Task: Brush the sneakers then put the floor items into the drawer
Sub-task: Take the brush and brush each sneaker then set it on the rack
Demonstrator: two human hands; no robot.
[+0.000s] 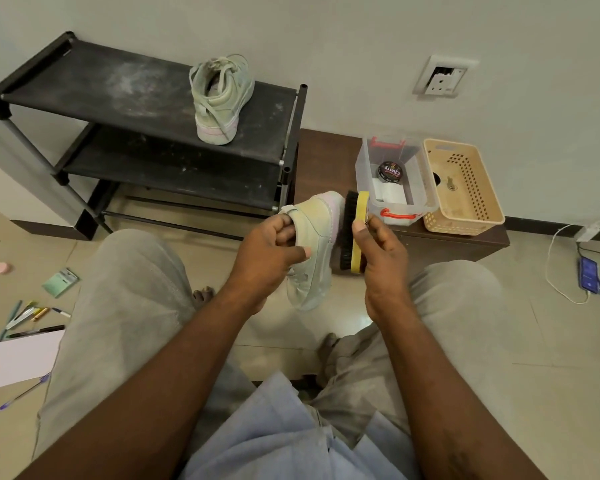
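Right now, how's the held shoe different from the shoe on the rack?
The held sneaker is up in the left hand, tipped on end; the rack sneaker stands flat on the shoe rack. A brush is beside the held sneaker, none by the rack sneaker. Both are pale green.

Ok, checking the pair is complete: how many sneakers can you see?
2. One sneaker stands atop the black rack; the other sneaker is gripped by the left hand. None appears hidden.

Second sneaker [220, 98] on rack [84, 81]; box [392, 178] left of basket [465, 188]
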